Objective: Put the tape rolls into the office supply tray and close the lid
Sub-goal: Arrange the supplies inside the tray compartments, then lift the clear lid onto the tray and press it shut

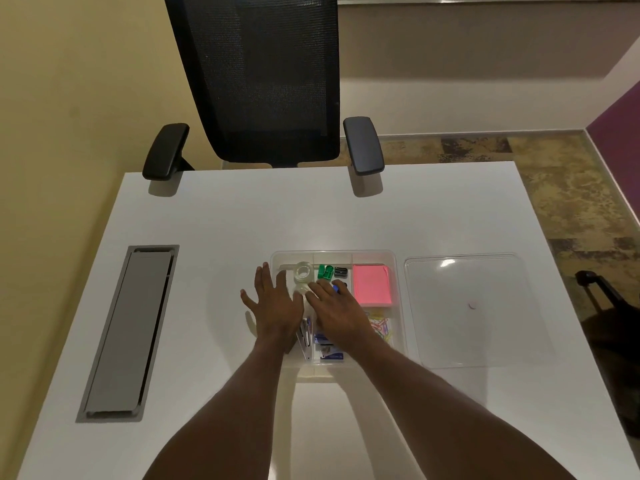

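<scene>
both hands [301,308] cover tray [394,271] front; second tape roll [303,271] unclear.

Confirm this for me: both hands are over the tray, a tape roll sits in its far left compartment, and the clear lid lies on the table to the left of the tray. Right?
Not quite. In the head view the lid lies to the right of the tray, not the left. The rest holds: the left hand and right hand are over the tray, and a tape roll sits in its far left compartment.
</scene>
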